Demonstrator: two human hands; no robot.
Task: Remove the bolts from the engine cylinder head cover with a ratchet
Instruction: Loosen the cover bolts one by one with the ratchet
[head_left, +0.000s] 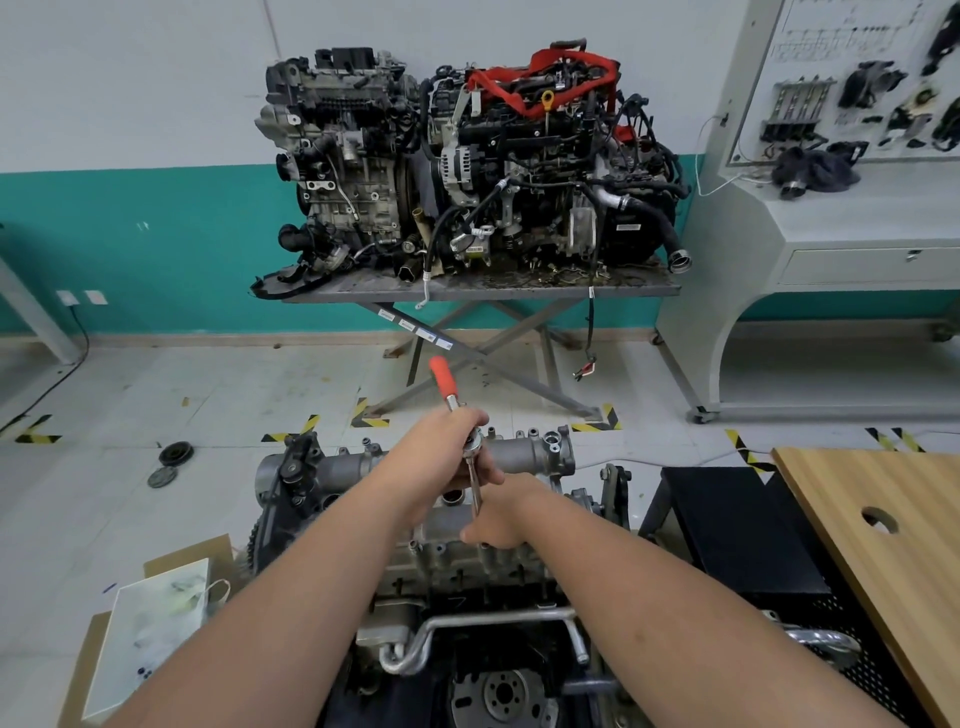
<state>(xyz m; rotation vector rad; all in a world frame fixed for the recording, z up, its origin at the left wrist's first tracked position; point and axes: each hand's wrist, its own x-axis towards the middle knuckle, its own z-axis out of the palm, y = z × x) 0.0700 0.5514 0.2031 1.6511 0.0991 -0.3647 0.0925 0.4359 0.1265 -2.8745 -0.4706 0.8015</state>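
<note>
1. The engine cylinder head cover (524, 452), a pale cast-metal piece with a rounded, tube-like top and lumpy bosses, sits on top of an engine directly below the camera; every place here is given relative to it.
2. The ratchet (457, 415) stands over the middle of the cover: a smooth orange grip points up and away, a bright steel head sits below it, and a thin steel extension runs down toward the near side of the cover.
3. The left hand (462, 447) is wrapped around the ratchet at its head, just under the orange grip.
4. The right hand (501, 514) is on the near edge of the cover, its fingers closed around the lower end of the extension, steadying it.
5. The bolt under the tool is hidden by the hands. Small bolt heads (533, 432) still show along the far edge, so the job looks partly or wholly unfinished; how many are already out cannot be told.
6. Left of the cover, on the floor, lies flattened cardboard (192, 556) with a white bag.
7. Right of it stands a wooden surface (857, 499) with a round hole.
8. Beyond it, against a white and teal wall, two grimy engines (467, 166) rest on a steel stand.
</note>
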